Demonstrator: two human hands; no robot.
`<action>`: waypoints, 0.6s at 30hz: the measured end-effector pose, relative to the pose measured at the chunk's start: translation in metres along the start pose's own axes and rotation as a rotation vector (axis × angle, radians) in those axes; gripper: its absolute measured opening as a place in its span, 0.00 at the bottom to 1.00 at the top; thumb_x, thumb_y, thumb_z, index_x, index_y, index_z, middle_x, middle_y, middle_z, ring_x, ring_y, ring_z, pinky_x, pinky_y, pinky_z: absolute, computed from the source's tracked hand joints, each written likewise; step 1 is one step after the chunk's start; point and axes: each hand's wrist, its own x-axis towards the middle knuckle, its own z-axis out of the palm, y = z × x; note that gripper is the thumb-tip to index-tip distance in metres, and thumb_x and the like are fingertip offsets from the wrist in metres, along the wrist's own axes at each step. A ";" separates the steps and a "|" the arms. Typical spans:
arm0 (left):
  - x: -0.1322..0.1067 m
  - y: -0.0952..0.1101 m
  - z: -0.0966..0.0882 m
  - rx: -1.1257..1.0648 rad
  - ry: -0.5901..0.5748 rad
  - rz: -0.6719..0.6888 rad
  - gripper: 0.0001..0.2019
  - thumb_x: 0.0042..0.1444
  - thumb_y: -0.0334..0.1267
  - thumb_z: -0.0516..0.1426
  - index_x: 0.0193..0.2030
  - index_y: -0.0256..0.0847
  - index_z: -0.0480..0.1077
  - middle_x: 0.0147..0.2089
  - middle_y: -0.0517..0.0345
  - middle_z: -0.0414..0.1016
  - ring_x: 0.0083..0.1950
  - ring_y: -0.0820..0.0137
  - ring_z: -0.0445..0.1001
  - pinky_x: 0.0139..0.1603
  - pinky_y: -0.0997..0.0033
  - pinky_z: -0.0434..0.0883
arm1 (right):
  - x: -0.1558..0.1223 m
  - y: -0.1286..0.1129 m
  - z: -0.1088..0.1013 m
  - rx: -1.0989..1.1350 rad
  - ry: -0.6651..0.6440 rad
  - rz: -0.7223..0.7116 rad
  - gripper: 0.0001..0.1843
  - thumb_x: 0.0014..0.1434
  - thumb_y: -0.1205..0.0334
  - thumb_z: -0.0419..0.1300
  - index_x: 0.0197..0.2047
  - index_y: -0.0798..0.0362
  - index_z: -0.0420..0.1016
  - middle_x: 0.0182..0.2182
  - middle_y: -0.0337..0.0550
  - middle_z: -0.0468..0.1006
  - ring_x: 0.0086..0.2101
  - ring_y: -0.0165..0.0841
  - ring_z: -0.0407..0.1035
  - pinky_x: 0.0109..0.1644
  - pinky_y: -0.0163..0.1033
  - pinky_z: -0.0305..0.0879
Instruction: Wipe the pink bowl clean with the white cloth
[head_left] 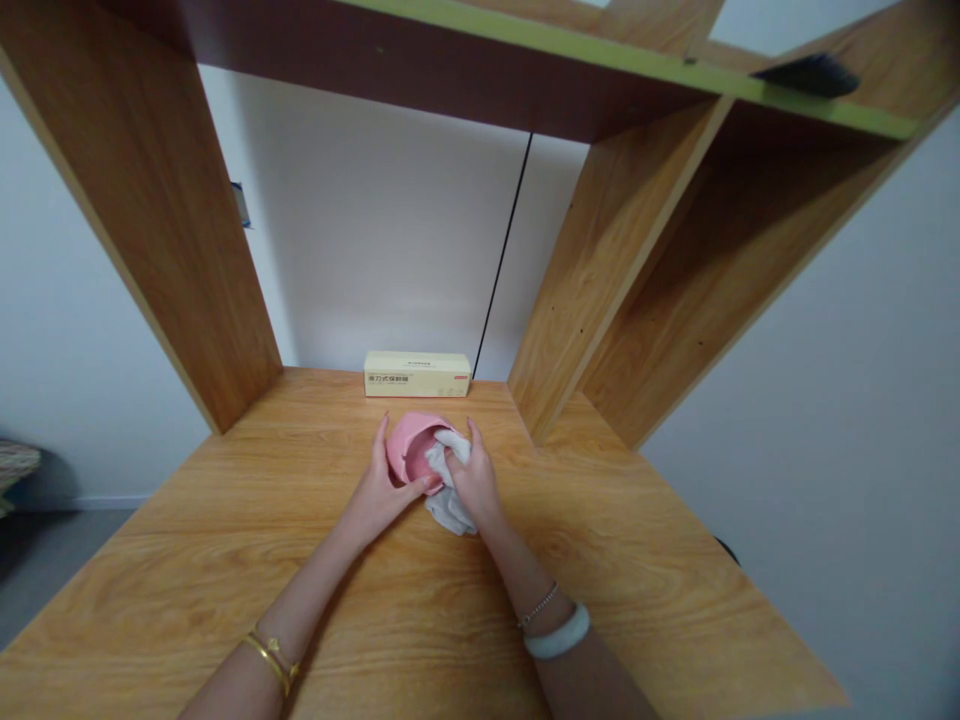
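Note:
A pink bowl point(405, 437) is tilted on its side above the wooden desk, its opening turned toward me and to the right. My left hand point(382, 490) grips the bowl by its left side and lower rim, thumb across the rim. In my right hand point(476, 480) is a pale grey-white cloth point(451, 510), bunched under the fingers and pressed into the bowl's mouth. Part of the cloth hangs below the rim. Some of my right fingers are hidden by the cloth and the bowl.
A cream cardboard box point(417, 376) with printed lettering stands behind the bowl, near the back wall. Wooden uprights point(600, 270) and an overhead shelf point(450, 70) frame the desk point(300, 530). A dark object point(810, 75) lies on the shelf at upper right.

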 end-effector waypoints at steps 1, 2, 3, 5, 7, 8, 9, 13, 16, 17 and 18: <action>0.000 0.000 0.002 -0.002 0.014 0.012 0.52 0.44 0.47 0.62 0.66 0.39 0.31 0.62 0.41 0.57 0.59 0.62 0.63 0.58 0.61 0.61 | 0.000 0.000 0.001 0.018 0.000 -0.007 0.34 0.53 0.64 0.52 0.63 0.55 0.49 0.53 0.49 0.68 0.51 0.35 0.64 0.51 0.38 0.61; 0.000 0.000 0.002 0.000 0.036 0.031 0.51 0.44 0.47 0.62 0.66 0.39 0.32 0.62 0.41 0.57 0.60 0.62 0.62 0.58 0.62 0.61 | -0.001 -0.001 0.001 0.035 -0.006 -0.018 0.35 0.53 0.64 0.52 0.64 0.55 0.48 0.53 0.49 0.69 0.50 0.35 0.65 0.51 0.38 0.61; 0.000 0.001 0.002 0.012 0.062 0.055 0.50 0.44 0.46 0.61 0.66 0.39 0.34 0.62 0.41 0.57 0.60 0.62 0.62 0.58 0.62 0.61 | -0.001 -0.003 0.002 0.052 -0.019 -0.032 0.35 0.53 0.64 0.52 0.64 0.55 0.48 0.52 0.49 0.69 0.49 0.35 0.65 0.50 0.37 0.62; -0.001 0.004 -0.001 0.102 0.109 0.084 0.44 0.45 0.45 0.60 0.65 0.39 0.43 0.60 0.43 0.61 0.58 0.61 0.63 0.57 0.62 0.62 | -0.002 -0.007 0.000 0.043 -0.065 -0.045 0.36 0.53 0.64 0.52 0.64 0.56 0.46 0.50 0.49 0.71 0.46 0.34 0.68 0.47 0.36 0.63; -0.002 0.011 -0.006 0.284 0.117 0.050 0.37 0.46 0.43 0.59 0.63 0.40 0.51 0.55 0.46 0.67 0.54 0.59 0.68 0.54 0.60 0.65 | -0.004 -0.013 -0.004 -0.082 -0.105 -0.017 0.37 0.53 0.62 0.53 0.64 0.55 0.46 0.45 0.49 0.74 0.42 0.35 0.70 0.44 0.37 0.64; -0.003 0.014 -0.009 0.383 0.105 0.016 0.35 0.46 0.43 0.58 0.62 0.42 0.54 0.51 0.48 0.71 0.51 0.57 0.71 0.51 0.58 0.66 | -0.005 -0.017 -0.006 -0.185 -0.114 0.004 0.38 0.53 0.61 0.54 0.65 0.54 0.45 0.42 0.48 0.75 0.40 0.37 0.71 0.42 0.38 0.63; -0.004 0.019 -0.011 0.472 0.087 -0.018 0.34 0.46 0.43 0.57 0.61 0.43 0.55 0.48 0.49 0.73 0.47 0.56 0.73 0.48 0.57 0.68 | -0.006 -0.020 -0.009 -0.295 -0.110 0.013 0.38 0.53 0.60 0.55 0.65 0.54 0.45 0.39 0.47 0.76 0.38 0.38 0.71 0.42 0.39 0.63; -0.009 0.033 -0.015 0.644 0.034 -0.034 0.34 0.46 0.41 0.56 0.62 0.46 0.55 0.45 0.52 0.75 0.41 0.56 0.75 0.42 0.60 0.69 | -0.008 -0.030 -0.018 -0.526 -0.031 -0.125 0.40 0.54 0.61 0.56 0.66 0.53 0.41 0.35 0.47 0.77 0.39 0.39 0.70 0.45 0.40 0.59; -0.010 0.036 -0.015 0.687 -0.015 0.030 0.36 0.44 0.42 0.58 0.62 0.47 0.55 0.47 0.53 0.75 0.43 0.55 0.75 0.43 0.61 0.69 | -0.007 -0.027 -0.018 -0.516 -0.058 -0.152 0.40 0.54 0.59 0.56 0.66 0.54 0.42 0.36 0.49 0.77 0.39 0.41 0.70 0.44 0.40 0.59; -0.010 0.035 -0.016 0.688 -0.019 0.045 0.36 0.44 0.43 0.58 0.62 0.47 0.55 0.47 0.52 0.75 0.43 0.56 0.74 0.44 0.61 0.68 | -0.007 -0.024 -0.017 -0.489 -0.083 -0.132 0.40 0.54 0.58 0.55 0.66 0.55 0.43 0.36 0.49 0.77 0.38 0.41 0.70 0.42 0.40 0.60; -0.010 0.034 -0.016 0.677 -0.011 0.049 0.35 0.46 0.45 0.57 0.63 0.46 0.54 0.48 0.52 0.74 0.43 0.56 0.74 0.45 0.60 0.68 | -0.007 -0.021 -0.015 -0.446 -0.105 -0.115 0.38 0.55 0.57 0.54 0.65 0.55 0.44 0.35 0.49 0.77 0.37 0.41 0.71 0.41 0.40 0.61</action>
